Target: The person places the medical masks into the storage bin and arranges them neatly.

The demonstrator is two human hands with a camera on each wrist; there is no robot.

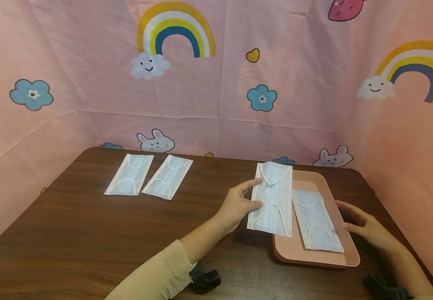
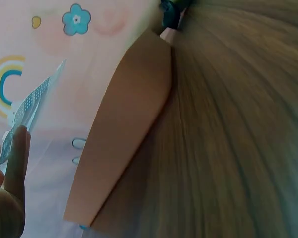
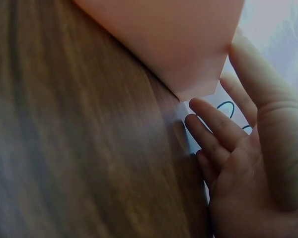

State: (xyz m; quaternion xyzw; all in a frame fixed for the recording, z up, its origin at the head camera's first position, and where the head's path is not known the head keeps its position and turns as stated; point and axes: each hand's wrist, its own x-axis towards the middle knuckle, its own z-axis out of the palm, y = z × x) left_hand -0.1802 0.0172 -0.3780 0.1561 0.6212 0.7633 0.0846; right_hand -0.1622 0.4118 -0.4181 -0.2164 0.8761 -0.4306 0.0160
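Note:
My left hand (image 1: 235, 208) pinches a pale blue face mask (image 1: 270, 198) by its left edge, thumb in front. The mask is raised over the left side of a pink tray (image 1: 299, 255), its white ear loops facing up. In the left wrist view that held mask (image 2: 35, 101) appears nearly edge-on, beside the tray's outer wall (image 2: 124, 119). Inside the tray lies another face mask (image 1: 317, 221), flat and slightly slanted. My right hand (image 1: 368, 231) is at the tray's right side, fingers loosely bent, the thumb at its wall in the right wrist view.
Two more face masks (image 1: 129, 175) (image 1: 167, 177) lie side by side, flat, at the back left of the brown wooden table (image 1: 89, 246). A pink cloth (image 1: 186, 96) with rainbows and flowers hangs behind the table and along its sides.

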